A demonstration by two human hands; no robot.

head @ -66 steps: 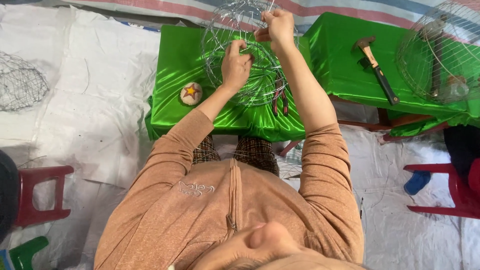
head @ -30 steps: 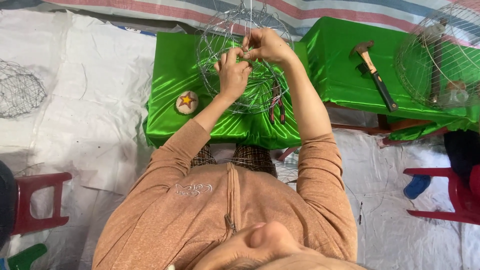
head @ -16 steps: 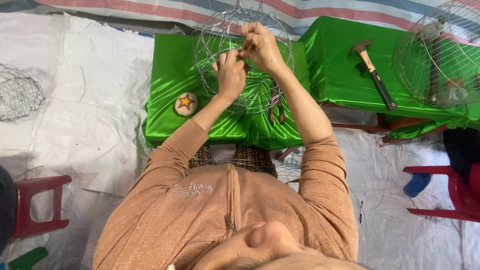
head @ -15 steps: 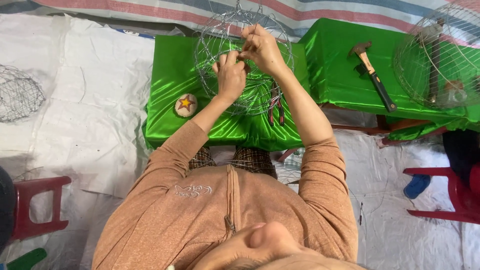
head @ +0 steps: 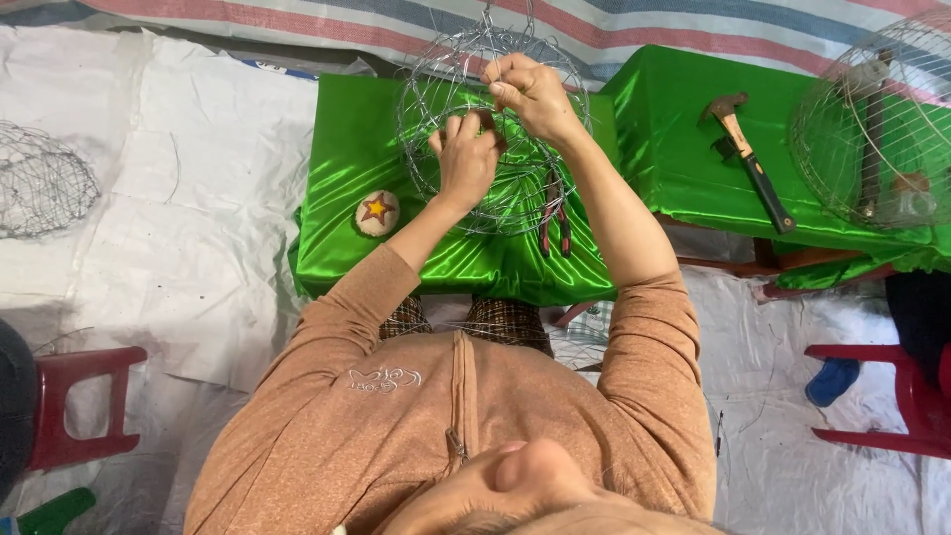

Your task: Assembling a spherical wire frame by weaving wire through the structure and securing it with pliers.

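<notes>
A round wire cage frame [head: 428,109] stands on a table draped in shiny green cloth [head: 342,139]. My left hand [head: 466,159] grips the wires on the near side of the frame, fingers curled. My right hand [head: 530,94] pinches a wire near the frame's top. Red-handled pliers [head: 555,213] lie on the cloth just right of the frame, under my right forearm. A small round tin with a star [head: 376,211] sits to the left of my left arm.
A hammer [head: 748,159] lies on a second green-covered table [head: 674,149] at the right, beside another wire frame [head: 877,119]. A further wire frame [head: 40,183] rests on white sheeting at far left. Red plastic stools [head: 74,406] [head: 892,396] stand at both sides.
My hands have shifted on the wire frame: the right hand came down from the top toward the left hand, and both now work at one spot. The frame has turned slightly.
</notes>
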